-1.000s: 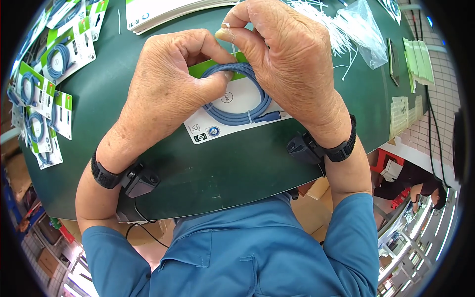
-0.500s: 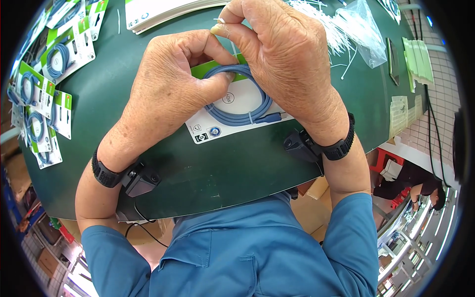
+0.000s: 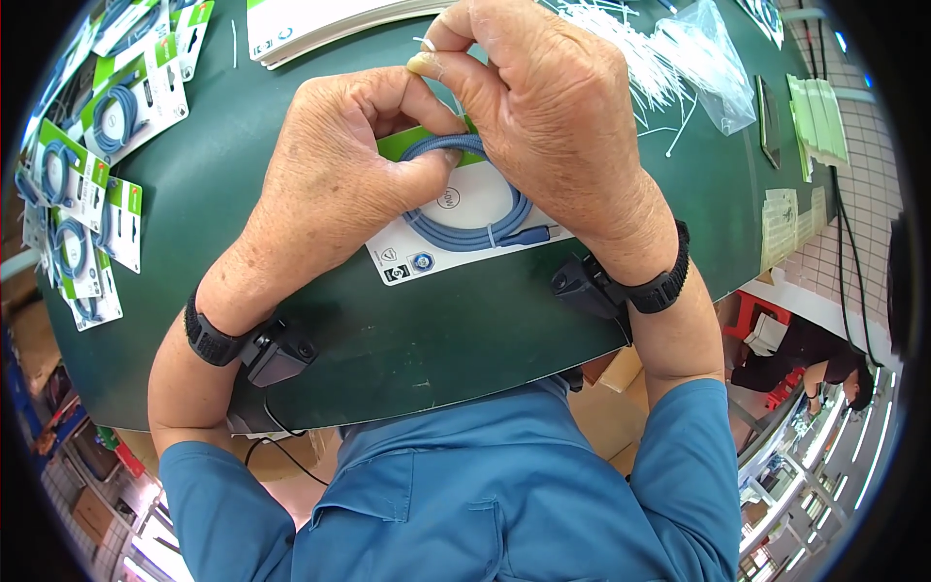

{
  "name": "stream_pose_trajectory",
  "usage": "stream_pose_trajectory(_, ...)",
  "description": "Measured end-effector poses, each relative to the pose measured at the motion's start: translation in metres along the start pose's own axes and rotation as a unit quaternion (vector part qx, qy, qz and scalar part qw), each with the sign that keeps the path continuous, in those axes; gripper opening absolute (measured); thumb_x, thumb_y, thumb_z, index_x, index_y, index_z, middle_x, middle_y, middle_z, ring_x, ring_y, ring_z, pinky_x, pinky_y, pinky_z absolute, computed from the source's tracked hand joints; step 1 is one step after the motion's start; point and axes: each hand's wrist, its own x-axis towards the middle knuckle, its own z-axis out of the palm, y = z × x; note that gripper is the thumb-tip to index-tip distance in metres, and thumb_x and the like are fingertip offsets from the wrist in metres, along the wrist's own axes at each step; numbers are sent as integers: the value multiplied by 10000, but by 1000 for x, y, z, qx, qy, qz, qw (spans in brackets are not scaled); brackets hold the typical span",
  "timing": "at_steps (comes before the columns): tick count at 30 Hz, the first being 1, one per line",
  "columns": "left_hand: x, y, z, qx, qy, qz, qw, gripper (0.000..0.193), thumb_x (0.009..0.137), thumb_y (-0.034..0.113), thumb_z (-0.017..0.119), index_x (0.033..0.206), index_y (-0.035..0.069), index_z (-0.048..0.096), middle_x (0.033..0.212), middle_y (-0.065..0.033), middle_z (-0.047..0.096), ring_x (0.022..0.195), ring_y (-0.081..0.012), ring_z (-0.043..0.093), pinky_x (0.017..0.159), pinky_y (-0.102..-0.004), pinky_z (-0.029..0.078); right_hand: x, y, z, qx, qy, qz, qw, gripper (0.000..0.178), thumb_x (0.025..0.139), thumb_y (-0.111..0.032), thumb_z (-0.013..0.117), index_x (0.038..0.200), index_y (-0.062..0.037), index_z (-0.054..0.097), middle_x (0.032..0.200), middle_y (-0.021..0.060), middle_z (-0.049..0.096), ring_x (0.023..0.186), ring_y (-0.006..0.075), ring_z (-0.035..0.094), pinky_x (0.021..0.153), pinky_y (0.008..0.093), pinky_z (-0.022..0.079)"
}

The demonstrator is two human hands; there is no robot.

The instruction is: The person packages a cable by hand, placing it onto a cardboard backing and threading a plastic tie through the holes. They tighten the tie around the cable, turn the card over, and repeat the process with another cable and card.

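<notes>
A coiled blue cable (image 3: 451, 234) lies against a white and green card (image 3: 475, 184) on the table in front of me. My left hand (image 3: 335, 175) is closed on the coil's upper left, its thumb reaching inside the loop and its fingers behind the card. Above the coil, my right hand (image 3: 562, 126) pinches a thin white cable tie (image 3: 426, 44) between thumb and forefinger. Part of the tie shows below that pinch, near the card's top edge. A second white tie (image 3: 492, 236) circles the coil's lower side, beside the cable's plug (image 3: 529, 235).
Carded blue cables (image 3: 116, 118) overlap along the left side. A stack of white cards (image 3: 339, 27) stands at the back. Loose white ties (image 3: 635, 68) and a clear plastic bag (image 3: 713, 73) lie behind my right hand. At far right are green papers (image 3: 819, 121) and another person (image 3: 805, 354).
My right hand has shifted slightly left, still pinching the tie. The card and coil have moved down a little with my left hand, whose grip looks the same.
</notes>
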Motion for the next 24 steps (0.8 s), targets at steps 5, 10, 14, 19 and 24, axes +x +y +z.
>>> stream_pose_trajectory(5,3,9,-8,2,-12,-40,999,131,780,-46,705,909,-39,726,820,-28,707,811,-50,629,821,-239,560,5,-1,-9,80,-24,33,996,183,908,-10,713,1081,-48,669,929,161,706,772,315,716,645,367,567)
stream_pose_trajectory(10,3,18,-15,-51,-13,-66,996,138,788,-28,706,924,-49,714,840,-38,717,845,-61,661,817,-242,573,14,-7,-9,45,-27,17,998,128,894,8,762,1017,-22,778,863,69,726,758,173,688,651,296,515)
stream_pose_trajectory(14,3,23,-20,-93,1,-63,994,148,806,-31,708,954,-47,711,902,-43,737,889,-73,688,836,-246,583,18,-16,-19,60,-32,5,998,173,898,12,757,1061,-29,799,830,54,701,721,139,652,622,287,488)
stream_pose_trajectory(19,2,30,-33,-104,-33,-82,991,185,840,-42,716,1025,-38,731,967,-40,754,924,-78,702,870,-243,584,14,-31,-32,205,-109,139,963,223,896,41,738,1102,-14,803,868,49,703,718,111,622,615,259,478)
stream_pose_trajectory(24,1,26,-38,-86,-58,-51,993,309,836,-12,638,1116,-75,753,998,-97,771,937,-105,715,843,-264,601,18,-30,-46,326,-170,219,904,249,883,76,712,1109,12,795,915,77,714,736,96,618,601,219,462)
